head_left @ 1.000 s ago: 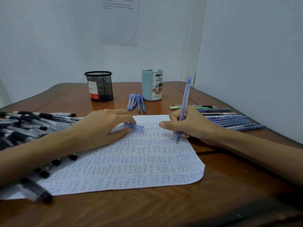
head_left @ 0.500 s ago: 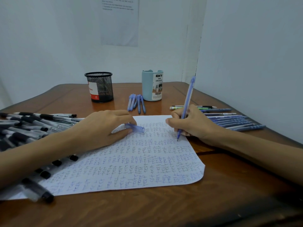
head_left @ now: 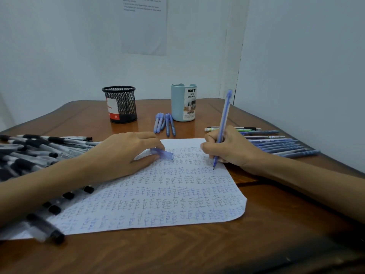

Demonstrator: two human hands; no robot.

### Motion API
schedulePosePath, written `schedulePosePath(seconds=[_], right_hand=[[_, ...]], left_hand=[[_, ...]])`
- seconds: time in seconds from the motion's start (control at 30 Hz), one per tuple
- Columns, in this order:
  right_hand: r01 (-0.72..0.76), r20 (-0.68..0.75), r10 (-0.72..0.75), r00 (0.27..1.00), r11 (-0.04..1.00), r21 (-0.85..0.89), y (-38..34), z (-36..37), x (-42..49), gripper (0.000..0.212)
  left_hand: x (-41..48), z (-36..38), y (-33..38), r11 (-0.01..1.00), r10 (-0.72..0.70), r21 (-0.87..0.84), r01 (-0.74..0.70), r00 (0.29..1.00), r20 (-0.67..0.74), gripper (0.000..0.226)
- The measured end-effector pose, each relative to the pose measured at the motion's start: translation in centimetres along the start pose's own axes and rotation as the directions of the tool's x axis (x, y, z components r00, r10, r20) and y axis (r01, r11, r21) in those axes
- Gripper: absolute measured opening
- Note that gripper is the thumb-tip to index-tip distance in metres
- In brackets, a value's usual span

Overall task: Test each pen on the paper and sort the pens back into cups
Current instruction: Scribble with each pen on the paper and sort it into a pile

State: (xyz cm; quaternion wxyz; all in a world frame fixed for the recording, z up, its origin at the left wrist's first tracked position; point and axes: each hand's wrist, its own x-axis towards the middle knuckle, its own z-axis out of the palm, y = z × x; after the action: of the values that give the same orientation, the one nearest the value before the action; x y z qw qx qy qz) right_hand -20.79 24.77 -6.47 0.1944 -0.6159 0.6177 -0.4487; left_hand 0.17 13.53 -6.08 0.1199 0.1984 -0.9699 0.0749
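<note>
1. The right hand (head_left: 233, 147), right of centre, grips a blue pen (head_left: 223, 123) in a writing hold, fingers curled round the lower barrel.
2. The pen stands steeply, its top leaning slightly right toward the upper frame. Its tip is at the paper (head_left: 158, 194), near the sheet's upper right edge; whether it actually touches cannot be told.
3. The left hand (head_left: 122, 153), left of centre, rests on the paper and pinches the translucent blue pen cap (head_left: 164, 154) between thumb and forefinger.
4. The cap lies nearly flat, its long axis running left to right, its free end pointing right toward the pen tip. The 2 are apart, with written rows between them.
5. The step in hand looks like the test scribble. Recapping would probably come next, and it turns on swinging the steep pen down until it lines up with the flat cap.
6. The light blue cup (head_left: 182, 103) stands in the upper centre, above and just left of the right hand, which is the nearer hand for a drop. The black mesh cup (head_left: 120, 104) stands further left.
7. A bunch of blue pens (head_left: 165, 123) lies just left of the light blue cup, a row of blue pens (head_left: 282, 147) lies at the right, and black pens (head_left: 29, 153) lie heaped at the left.
</note>
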Motion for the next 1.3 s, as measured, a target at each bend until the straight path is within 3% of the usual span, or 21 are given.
schedulePosePath(seconds=[0.6, 0.73, 0.87, 1.03, 1.3], right_hand=[[0.114, -0.012, -0.114, 0.993, 0.993, -0.02, -0.3, 0.2, -0.3, 0.045], [0.065, -0.04, -0.06, 0.997, 0.991, 0.114, -0.8, 0.1, -0.5, 0.037], [0.034, 0.052, -0.047, 0.998, 0.974, 0.223, -1.0, 0.1, -0.7, 0.03], [0.019, 0.064, -0.034, 0.997, 0.974, 0.227, -0.9, 0.0, -0.6, 0.003], [0.039, 0.034, -0.047, 0.998, 0.974, 0.224, -0.8, 0.1, -0.4, 0.009]], left_hand=[[-0.2, 0.1, -0.4, 0.998, 0.019, -0.051, -0.021, 0.999, -0.051, 0.028], [-0.4, 0.3, -0.5, 0.994, 0.019, -0.108, -0.035, 0.989, -0.145, 0.021], [-0.4, 0.4, -0.6, 0.973, -0.009, -0.23, -0.03, 0.985, -0.17, 0.028], [-0.2, 0.4, -0.6, 0.939, 0.001, -0.34, -0.056, 0.987, -0.16, 0.031], [-0.2, 0.3, -0.5, 0.928, 0.01, -0.366, -0.073, 0.985, -0.171, 0.037]])
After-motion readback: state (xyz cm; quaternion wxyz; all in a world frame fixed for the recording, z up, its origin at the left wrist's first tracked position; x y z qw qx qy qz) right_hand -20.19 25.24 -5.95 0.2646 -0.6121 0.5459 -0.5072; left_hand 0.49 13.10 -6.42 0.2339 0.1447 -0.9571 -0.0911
